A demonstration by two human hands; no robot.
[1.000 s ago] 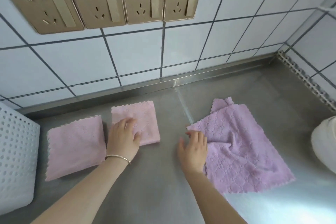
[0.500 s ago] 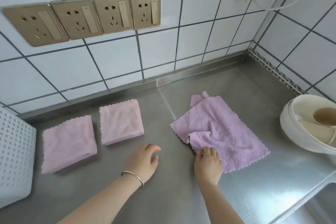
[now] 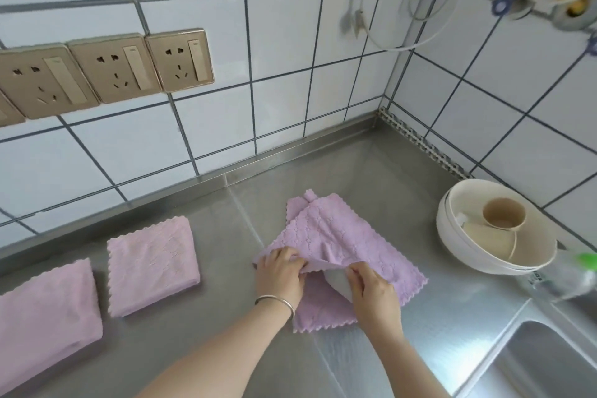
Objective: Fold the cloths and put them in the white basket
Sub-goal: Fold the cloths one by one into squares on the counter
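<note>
A lilac cloth (image 3: 342, 236) lies spread on the steel counter (image 3: 200, 346), rumpled along its near edge. My left hand (image 3: 279, 276) pinches that near edge at the left, and my right hand (image 3: 371, 291) pinches it a little to the right, lifting it so the pale underside shows. Two folded pink cloths rest to the left: one (image 3: 151, 263) in the middle, another (image 3: 45, 317) at the frame's left edge. The white basket is out of view.
A white bowl (image 3: 452, 245) holding beige cups stands at the right by the wall. A clear bottle with a green cap (image 3: 568, 275) lies beside it. A sink (image 3: 549, 362) opens at the lower right. Sockets (image 3: 116, 68) and hanging cables are on the tiled wall.
My left hand left the folded pink cloth and came over to the lilac cloth; both hands now grip its near edge. The view swung right, so the basket dropped out of view.
</note>
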